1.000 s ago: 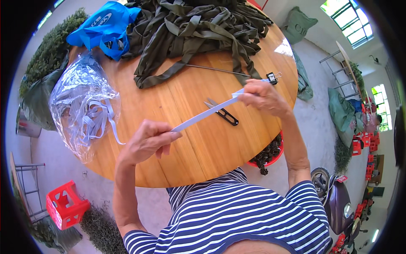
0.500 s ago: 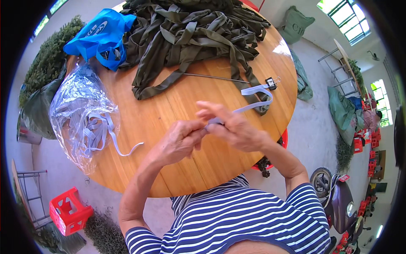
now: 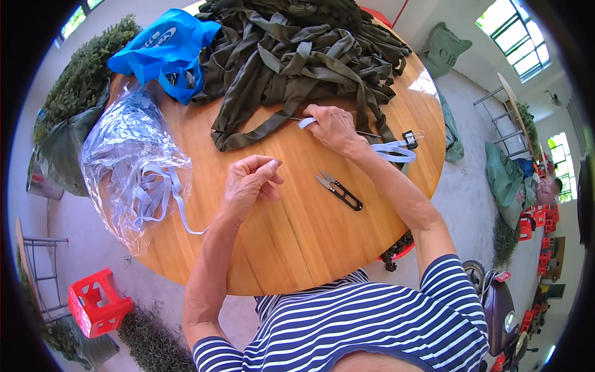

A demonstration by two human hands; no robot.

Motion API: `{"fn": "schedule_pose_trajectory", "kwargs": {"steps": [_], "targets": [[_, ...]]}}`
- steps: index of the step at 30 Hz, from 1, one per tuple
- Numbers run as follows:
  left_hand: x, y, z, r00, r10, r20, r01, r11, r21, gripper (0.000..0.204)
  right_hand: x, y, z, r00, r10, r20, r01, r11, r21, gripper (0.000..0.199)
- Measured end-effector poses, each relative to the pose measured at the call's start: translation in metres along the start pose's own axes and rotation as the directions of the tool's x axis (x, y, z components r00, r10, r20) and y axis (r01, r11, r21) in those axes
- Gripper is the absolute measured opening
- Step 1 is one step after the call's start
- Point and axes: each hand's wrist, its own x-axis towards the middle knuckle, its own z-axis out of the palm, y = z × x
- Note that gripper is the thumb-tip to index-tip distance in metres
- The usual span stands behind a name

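Observation:
My right hand [image 3: 334, 129] pinches the end of a pale lavender elastic band [image 3: 392, 150], beside a thin metal rod [image 3: 368, 133] that the hand partly covers. A black binder clip [image 3: 411, 139] grips the band near the table's right side. My left hand [image 3: 251, 183] hovers over the middle of the table, fingers curled and thumb against the forefinger, nothing showing in it. Between the forearms lie black-handled thread snips [image 3: 339, 191], blades parted. Dark olive fabric straps [image 3: 297, 68] are heaped at the far side, some trailing under the rod.
On the round wooden table [image 3: 266, 260], a clear plastic bag [image 3: 124, 155] with more lavender elastic lies at left, behind it a blue bag [image 3: 164, 53]. A red stool [image 3: 99, 304] stands on the floor at lower left. A motor scooter [image 3: 499, 310] is at lower right.
My hands have parted: the right moved away toward the rod with the band's end, the left stayed nearer and drew slightly left. The snips now show on the table.

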Motion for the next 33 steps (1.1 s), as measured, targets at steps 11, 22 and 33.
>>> {"fn": "schedule_pose_trajectory", "kwargs": {"steps": [11,22,33], "targets": [[-0.004,-0.006,0.030,0.969,0.207,-0.131,-0.240,0.911,-0.336,0.029,-0.061,-0.063,-0.040,0.982,-0.176,-0.060,0.186,0.947,0.261,0.017],[-0.031,0.005,0.028,0.994,0.083,-0.068,-0.104,0.907,-0.408,0.043,-0.082,-0.070,-0.055,0.994,-0.069,0.083,0.030,0.913,0.408,0.016],[-0.048,0.003,0.054,0.865,0.326,-0.381,-0.485,0.736,-0.471,0.026,-0.086,-0.091,-0.054,0.964,-0.014,0.267,-0.199,0.631,0.750,0.027]]}}
